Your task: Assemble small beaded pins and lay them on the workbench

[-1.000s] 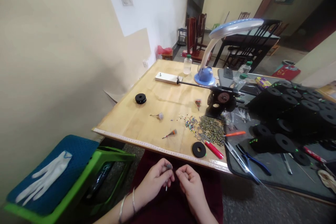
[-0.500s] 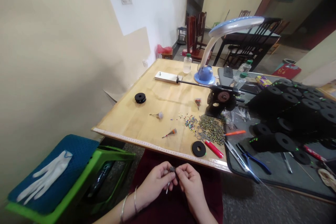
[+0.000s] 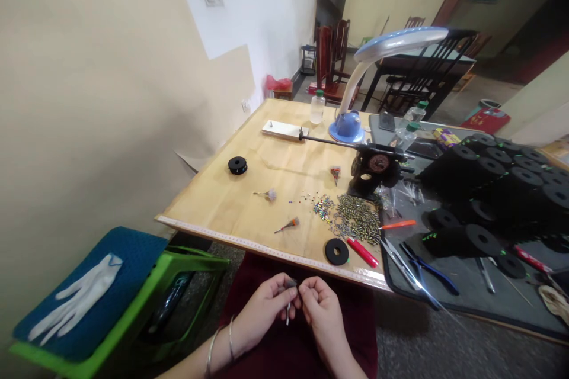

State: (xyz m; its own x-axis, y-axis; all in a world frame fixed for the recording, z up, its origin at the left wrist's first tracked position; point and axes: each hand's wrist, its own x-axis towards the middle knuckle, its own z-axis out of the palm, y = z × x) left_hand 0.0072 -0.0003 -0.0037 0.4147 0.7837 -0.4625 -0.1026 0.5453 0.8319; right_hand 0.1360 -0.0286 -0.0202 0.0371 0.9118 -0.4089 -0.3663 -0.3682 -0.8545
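Observation:
Below the front edge of the wooden table, over a dark red lap, my left hand pinches a small grey tuft on a thin pale stick. My right hand is curled close beside it, fingertips pinched at the tuft's top. On the table just ahead lie a flat black disc, a red lighter, a pile of small striped beads and two similar tufted sticks.
A black hand-crank winder stands mid-table with a blue desk lamp behind. Many black spools and pliers fill a dark tray at right. A green stool with a white glove stands at left.
My two hands have drawn together around the tuft, the right fingertips closing onto it. The table's objects have not moved.

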